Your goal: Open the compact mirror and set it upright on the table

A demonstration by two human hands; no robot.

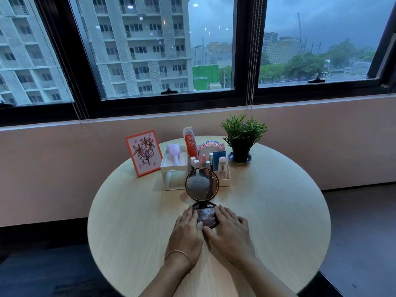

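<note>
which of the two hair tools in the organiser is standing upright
The orange comb, standing on end in the organiser. The lilac hairbrush lies flat in the white tray beside it.

The compact mirror [202, 198] is a round, dark brown case with two hinged halves, and it stands open on the round wooden table [267, 211]. Its lower half lies flat on the tabletop, glass facing up and showing a dim, blurred reflection. Its upper half rises from the hinge at the far edge of the lower half, standing nearly upright and tilted slightly back, its round glass facing the person and showing a grey, hazy reflection. Taking the white organizer box [225, 179] as the landmark, the mirror sits just in front of it, on the near side, with the raised half overlapping the box's front in view.
</note>
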